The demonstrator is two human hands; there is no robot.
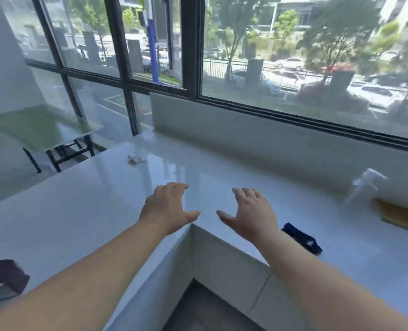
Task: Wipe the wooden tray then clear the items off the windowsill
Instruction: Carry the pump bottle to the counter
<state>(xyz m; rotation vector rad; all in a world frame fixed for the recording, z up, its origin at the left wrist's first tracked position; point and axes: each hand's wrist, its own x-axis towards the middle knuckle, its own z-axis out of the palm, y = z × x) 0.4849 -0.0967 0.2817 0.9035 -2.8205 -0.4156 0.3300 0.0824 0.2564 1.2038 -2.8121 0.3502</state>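
Observation:
The wooden tray [401,217] lies on the white windowsill [222,168] at the far right, cut off by the frame edge. A clear spray bottle [365,185] stands just left of it, blurred. A dark blue cloth [302,238] lies near the sill's front edge, right of my right hand. A crumpled white tissue [136,158] sits far left on the sill. My left hand [169,207] and right hand [251,215] hover side by side over the sill's inner corner, fingers spread, holding nothing.
A dark maroon object [3,278] rests on the left sill near the bottom-left edge. Black-framed windows [193,68] rise behind the sill. A low white ledge [245,123] runs along the glass. Grey floor [205,311] shows below the corner.

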